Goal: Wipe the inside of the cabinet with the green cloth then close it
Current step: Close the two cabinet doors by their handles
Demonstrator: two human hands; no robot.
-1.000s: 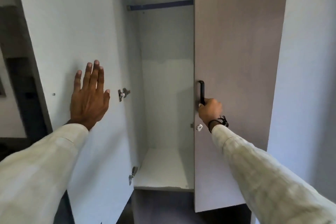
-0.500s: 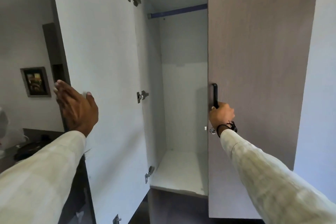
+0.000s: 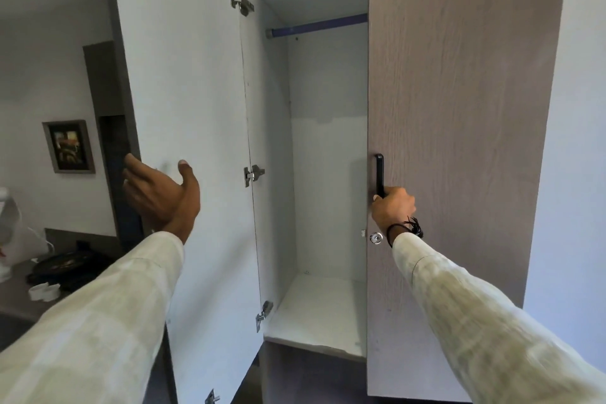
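The tall cabinet stands open, its white inside floor (image 3: 318, 311) bare, and a blue rail (image 3: 318, 25) crosses near its top. The white left door (image 3: 196, 75) is swung out towards me. My left hand (image 3: 160, 197) wraps that door's outer edge, fingers behind it and thumb on the inner face. The wood-grain right door (image 3: 459, 108) is nearly closed. My right hand (image 3: 393, 207) is closed around the lower end of its black handle (image 3: 379, 170), just above a round lock (image 3: 376, 238). No green cloth is in view.
Metal hinges (image 3: 252, 174) stick out along the left door's inner edge. A framed picture (image 3: 69, 146) hangs on the wall at the left. Below it, a counter (image 3: 19, 295) carries a dark round dish (image 3: 65, 267) and small white items (image 3: 44, 291).
My left hand slid from flat on the left door's inner face out to its outer edge and wrapped it. My right hand stayed on the handle. The view shifted left.
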